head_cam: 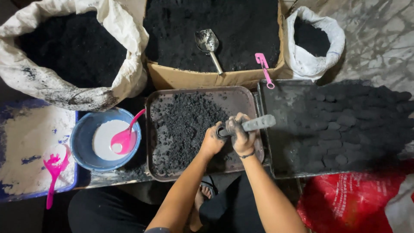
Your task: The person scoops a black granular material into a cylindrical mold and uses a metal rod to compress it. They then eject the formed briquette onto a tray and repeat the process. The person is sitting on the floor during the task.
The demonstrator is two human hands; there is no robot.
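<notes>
Both blackened hands met over the brown tray (155, 129) of dark crumbly mix — the right hand (242, 136) clenched round a grey metal tube (252, 124) lying level, the left hand (212, 140) closed at the tube's near end. Left of the tray stood a blue bowl (82, 138) with a pink spoon (125, 137). Right, a black tray (276, 99) held pressed dark pucks (340, 125). Beyond, a metal scoop (208, 43) lay in a cardboard box (198, 78).

Left sack (64, 60) cut by top edge; red bag (345, 203) cut bottom right; tube's (252, 124) near end hidden in right hand (242, 134).
</notes>
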